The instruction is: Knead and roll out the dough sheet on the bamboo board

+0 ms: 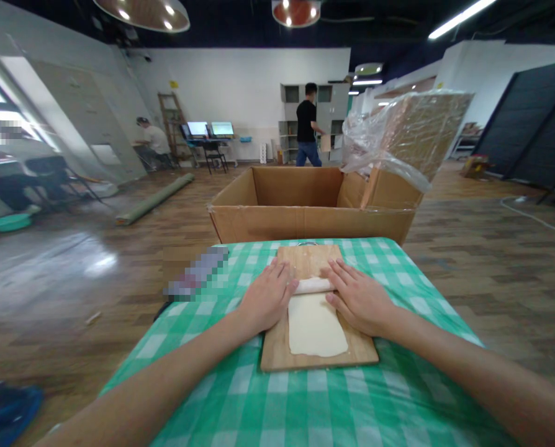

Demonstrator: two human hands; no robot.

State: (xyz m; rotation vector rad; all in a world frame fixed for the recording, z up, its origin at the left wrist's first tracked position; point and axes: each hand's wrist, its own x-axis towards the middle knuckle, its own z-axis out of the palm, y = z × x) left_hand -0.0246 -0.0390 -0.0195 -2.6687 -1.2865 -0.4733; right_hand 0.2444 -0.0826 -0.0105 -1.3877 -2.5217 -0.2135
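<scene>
A wooden cutting board (305, 257) lies on a table with a green and white checked cloth (277, 403). A flattened sheet of pale dough (315, 326) lies on the board. Across its far end sits a pale rolling pin (313, 285). My left hand (267, 297) rests flat on the pin's left end, fingers stretched forward. My right hand (357, 295) lies flat on the pin's right end, fingers spread. Both palms press down on the pin rather than wrap round it.
A large open cardboard box (305, 214) stands just beyond the table's far edge, with plastic-wrapped cartons (410, 133) on its right. A rolled mat (154, 198) lies on the wooden floor at left. People are at desks and shelves far behind.
</scene>
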